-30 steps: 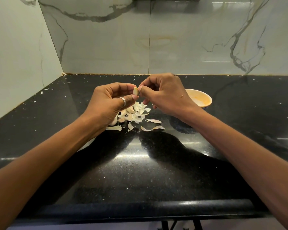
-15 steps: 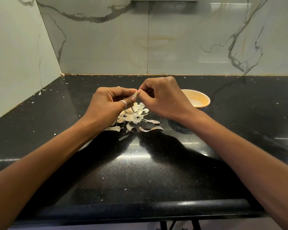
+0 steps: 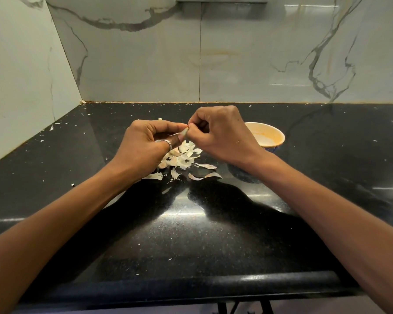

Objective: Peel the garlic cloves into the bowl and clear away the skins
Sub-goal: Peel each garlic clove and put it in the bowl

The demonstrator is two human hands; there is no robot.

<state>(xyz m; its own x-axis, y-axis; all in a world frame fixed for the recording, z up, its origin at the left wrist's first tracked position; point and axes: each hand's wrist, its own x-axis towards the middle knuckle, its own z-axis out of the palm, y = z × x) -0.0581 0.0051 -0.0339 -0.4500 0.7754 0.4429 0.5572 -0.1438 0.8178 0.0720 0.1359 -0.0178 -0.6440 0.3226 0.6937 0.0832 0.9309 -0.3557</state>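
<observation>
Left hand point(image 3: 143, 143), right hand point(image 3: 220, 134) pinch one garlic clove point(image 3: 184, 132) over skins point(image 3: 182, 158).
Glossy black worktop point(image 3: 191, 234), orange bowl point(image 3: 280, 133), veined marble walls point(image 3: 236, 53).

The left hand point(image 3: 145, 146) wears 1 ring point(image 3: 167, 144), a plain, smooth, silver-coloured band with a bright glint along its edge, apparently on the thumb. The right hand point(image 3: 220, 134) has 1 tiny pale fleck point(image 3: 237, 141) stuck to its back. The left forearm point(image 3: 77, 211) and right forearm point(image 3: 327, 211) are bare as far as the picture's lower corners.
</observation>
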